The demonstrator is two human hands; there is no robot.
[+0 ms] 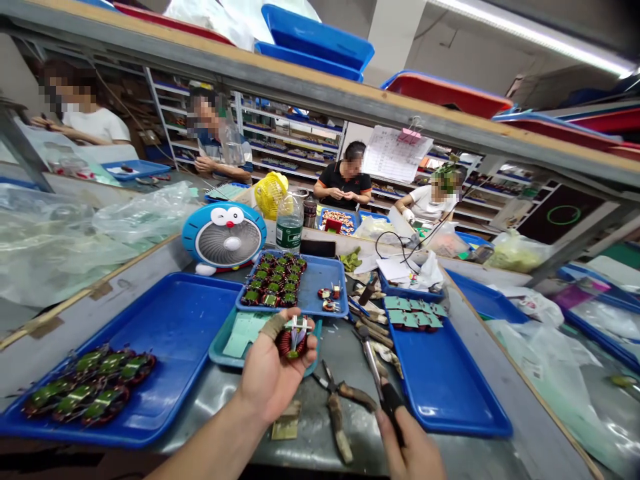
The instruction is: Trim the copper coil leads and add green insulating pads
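My left hand (275, 373) is closed around a wire-wound toroidal coil (292, 341), holding it up over the near edge of a teal tray (220, 352). Dark red windings and pale upright leads show on the coil. At the lower right, my right hand (413, 447) grips the black handle of a small hammer (371, 357), whose metal shaft points away from me. Between my hands, pliers (336, 393) with worn, wrapped handles lie spread on the metal bench. A small yellowish block (287, 423) rests below my left wrist.
On the left, a large blue tray (175, 333) bears several coils (93, 380). More coils fill part of a blue tray (320, 267) ahead. Green-topped pieces (415, 313) sit in the right tray (450, 380). A cartoon fan (225, 237) and a bottle (289, 227) stand behind; co-workers sit beyond.
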